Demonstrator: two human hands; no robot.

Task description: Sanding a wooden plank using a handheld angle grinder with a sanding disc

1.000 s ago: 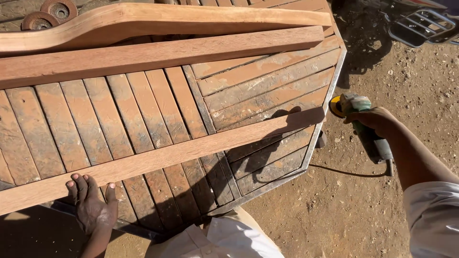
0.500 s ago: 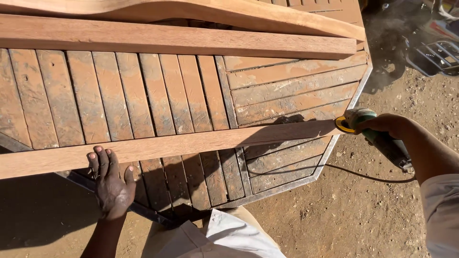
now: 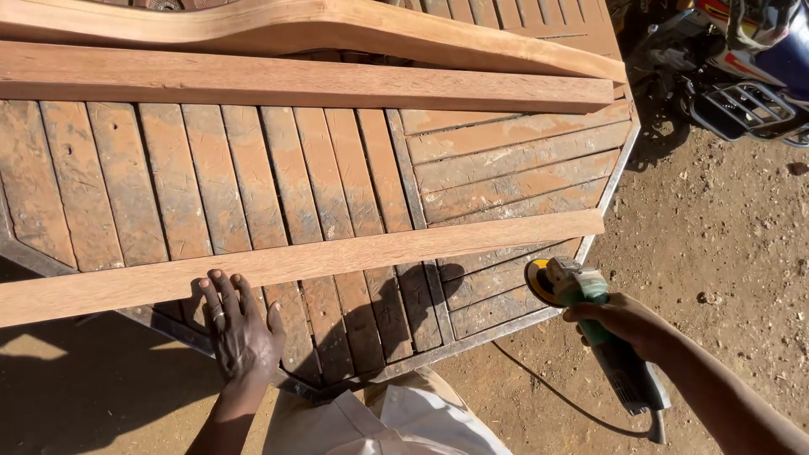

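Note:
My left hand [image 3: 238, 324] lies flat, fingers spread, on the slatted wooden tabletop [image 3: 278, 177], its fingertips against the near edge of a long pale wooden plank [image 3: 337, 257] that lies across the table. My right hand [image 3: 619, 318] grips a green angle grinder [image 3: 581, 291]. Its yellow disc [image 3: 539, 282] hovers over the table's right corner, just below the plank's right end. A black cord [image 3: 548, 392] trails from the grinder over the dirt.
A second straight plank [image 3: 295, 84] and a curved wooden piece [image 3: 354, 25] lie across the far side of the table. A parked motorcycle [image 3: 742, 76] stands at the top right on the sandy ground [image 3: 725, 244]. My light trousers [image 3: 396, 421] are at the bottom.
My right hand has pulled the grinder down and left, off the plank's end to below it. My left hand stays by the plank's near edge while the view has shifted.

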